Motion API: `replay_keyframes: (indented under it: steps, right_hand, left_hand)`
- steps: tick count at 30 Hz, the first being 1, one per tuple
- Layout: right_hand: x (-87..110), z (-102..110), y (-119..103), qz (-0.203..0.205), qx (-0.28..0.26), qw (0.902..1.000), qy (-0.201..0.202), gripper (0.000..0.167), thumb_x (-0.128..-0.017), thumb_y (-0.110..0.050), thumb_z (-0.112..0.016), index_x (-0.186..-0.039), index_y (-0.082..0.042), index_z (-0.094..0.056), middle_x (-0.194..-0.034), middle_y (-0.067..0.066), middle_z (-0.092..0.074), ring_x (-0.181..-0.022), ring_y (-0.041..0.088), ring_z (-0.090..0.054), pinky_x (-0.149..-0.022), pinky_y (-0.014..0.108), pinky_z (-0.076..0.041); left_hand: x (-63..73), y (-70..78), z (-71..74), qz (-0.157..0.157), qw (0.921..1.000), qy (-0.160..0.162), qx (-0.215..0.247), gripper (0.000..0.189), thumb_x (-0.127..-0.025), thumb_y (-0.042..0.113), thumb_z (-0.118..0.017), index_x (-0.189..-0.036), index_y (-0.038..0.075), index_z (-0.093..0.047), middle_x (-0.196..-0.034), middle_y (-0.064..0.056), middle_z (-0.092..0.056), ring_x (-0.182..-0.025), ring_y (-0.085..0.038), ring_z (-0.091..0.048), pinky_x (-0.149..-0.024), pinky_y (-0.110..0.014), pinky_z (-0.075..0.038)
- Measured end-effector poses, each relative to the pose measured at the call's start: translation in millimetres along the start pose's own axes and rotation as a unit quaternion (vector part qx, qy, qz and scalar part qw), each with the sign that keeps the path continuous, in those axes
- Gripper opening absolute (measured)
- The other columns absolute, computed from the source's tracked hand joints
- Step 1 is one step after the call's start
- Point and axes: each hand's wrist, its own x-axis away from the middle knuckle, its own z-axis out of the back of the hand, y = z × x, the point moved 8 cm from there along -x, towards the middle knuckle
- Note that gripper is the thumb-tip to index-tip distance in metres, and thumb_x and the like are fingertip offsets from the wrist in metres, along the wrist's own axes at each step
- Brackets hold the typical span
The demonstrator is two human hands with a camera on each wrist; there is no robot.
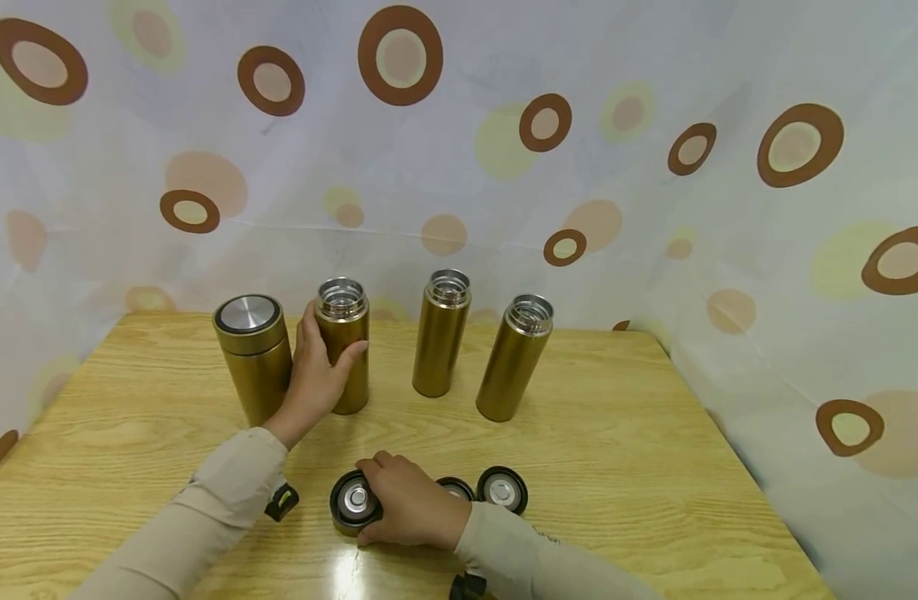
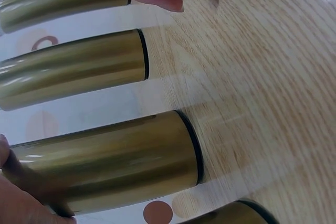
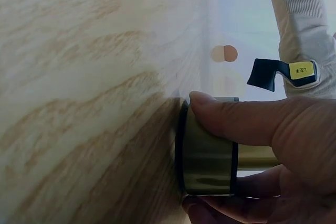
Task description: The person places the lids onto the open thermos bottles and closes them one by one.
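My left hand (image 1: 314,382) grips an uncapped gold thermos bottle (image 1: 344,333) around its upper body, the thumb across its front. This bottle stands upright on the table, its steel mouth exposed. Nearer the front, my right hand (image 1: 412,504) holds a gold, black-rimmed bottle lid (image 1: 354,500) by its sides, thumb and fingers on opposite edges. The lid lies inside-up, showing a silver centre. From the right wrist view, its gold side wall (image 3: 209,169) sits right at the wood surface.
Left of the held bottle stands a wider gold thermos (image 1: 255,367) with its lid on. Two more uncapped bottles, one in the middle (image 1: 440,342) and one farther right (image 1: 511,367), stand upright. Two upturned lids, one partly hidden (image 1: 459,488) and one beside it (image 1: 502,492), lie by my right wrist.
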Motion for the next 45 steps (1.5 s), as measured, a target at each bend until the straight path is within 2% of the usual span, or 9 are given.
replay_keyframes:
  steps: [12, 18, 23, 26, 30, 35, 39, 43, 45]
  right_hand:
    - [-2.1, -0.6, 1.1, 0.001, -0.008, 1.0000, -0.002, 0.074, -0.070, -0.040, -0.086, -0.126, -0.002, -0.056, -0.105, 0.003, -0.058, -0.089, 0.012, -0.054, -0.079, 0.021, -0.048]
    - [-2.6, 2.1, 8.0, 0.007, -0.071, 0.9974, -0.010, 0.066, -0.072, -0.036, -0.085, -0.123, -0.006, -0.057, -0.104, -0.001, -0.060, -0.091, 0.008, -0.056, -0.078, 0.020, -0.047]
    - [3.3, 15.4, 16.6, -0.002, -0.143, 0.9897, -0.001, 0.066, -0.075, -0.029, -0.084, -0.129, -0.008, -0.053, -0.117, -0.004, -0.060, -0.102, 0.004, -0.057, -0.087, 0.021, -0.047]
    - [7.3, 25.8, 23.2, -0.012, -0.234, 0.9722, 0.000, 0.069, -0.076, -0.022, -0.083, -0.134, -0.010, -0.049, -0.119, -0.004, -0.059, -0.095, 0.005, -0.059, -0.083, 0.021, -0.048]
    - [10.2, 42.1, 31.3, -0.021, -0.350, 0.9363, 0.013, 0.069, -0.077, -0.015, -0.082, -0.135, -0.013, -0.046, -0.115, -0.005, -0.059, -0.090, 0.006, -0.057, -0.074, 0.022, -0.049]
    - [13.9, 73.6, 39.9, -0.005, -0.423, 0.9038, 0.062, 0.067, -0.079, -0.009, -0.078, -0.136, -0.011, -0.044, -0.120, 0.003, -0.058, -0.104, 0.012, -0.054, -0.081, 0.026, -0.050]
    - [20.1, 98.6, 50.3, -0.004, -0.489, 0.8671, 0.098, 0.069, -0.079, -0.007, -0.077, -0.139, -0.011, -0.042, -0.125, 0.009, -0.057, -0.110, 0.019, -0.056, -0.088, 0.030, -0.049]
    - [24.1, 116.5, 59.1, 0.003, -0.539, 0.8330, 0.125, 0.064, -0.082, -0.015, -0.077, -0.138, -0.015, -0.045, -0.128, 0.009, -0.054, -0.113, 0.022, -0.055, -0.091, 0.032, -0.049]
    - [24.5, 122.2, 61.5, 0.013, -0.553, 0.8216, 0.136, 0.060, -0.085, -0.020, -0.074, -0.137, -0.014, -0.045, -0.128, 0.009, -0.053, -0.113, 0.021, -0.056, -0.091, 0.034, -0.049]
  left_hand:
    - [0.2, 0.5, 0.0, 0.002, 1.0000, 0.000, 0.005, 0.087, -0.095, 0.028, -0.061, -0.153, 0.009, 0.001, -0.153, -0.022, -0.015, -0.139, -0.041, -0.024, -0.110, -0.058, -0.024]
    - [-0.3, 1.4, -0.4, 0.001, 1.0000, -0.001, 0.003, 0.087, -0.095, 0.028, -0.062, -0.153, 0.009, 0.001, -0.153, -0.022, -0.015, -0.140, -0.040, -0.023, -0.111, -0.058, -0.023]
    - [0.0, 0.4, -1.0, 0.000, 1.0000, 0.003, 0.006, 0.086, -0.095, 0.027, -0.062, -0.153, 0.009, -0.001, -0.152, -0.022, -0.016, -0.139, -0.041, -0.024, -0.111, -0.058, -0.024]
    - [-0.1, 0.1, -1.0, -0.001, 1.0000, 0.006, 0.008, 0.086, -0.094, 0.028, -0.062, -0.153, 0.009, -0.002, -0.151, -0.022, -0.018, -0.138, -0.040, -0.025, -0.111, -0.058, -0.023]
    - [-0.1, -0.3, 0.9, 0.000, 0.9999, 0.012, 0.008, 0.086, -0.094, 0.028, -0.063, -0.153, 0.009, -0.003, -0.150, -0.023, -0.019, -0.138, -0.040, -0.026, -0.112, -0.056, -0.024]
    - [0.2, -0.2, 6.4, -0.003, 0.9997, 0.024, 0.004, 0.085, -0.094, 0.025, -0.063, -0.152, 0.007, -0.004, -0.149, -0.023, -0.021, -0.137, -0.040, -0.027, -0.112, -0.056, -0.024]
    - [-0.2, 1.7, 5.9, -0.008, 0.9998, 0.020, 0.003, 0.085, -0.094, 0.024, -0.063, -0.152, 0.007, -0.004, -0.148, -0.024, -0.021, -0.137, -0.041, -0.027, -0.112, -0.056, -0.024]
    - [-0.3, 2.3, 2.2, -0.009, 0.9998, 0.015, 0.005, 0.086, -0.094, 0.025, -0.063, -0.152, 0.007, -0.003, -0.148, -0.025, -0.021, -0.137, -0.041, -0.027, -0.111, -0.056, -0.025]
    - [0.1, 1.1, 0.7, -0.007, 0.9999, 0.014, 0.005, 0.086, -0.094, 0.025, -0.063, -0.152, 0.007, -0.003, -0.149, -0.024, -0.020, -0.137, -0.041, -0.027, -0.111, -0.056, -0.025]
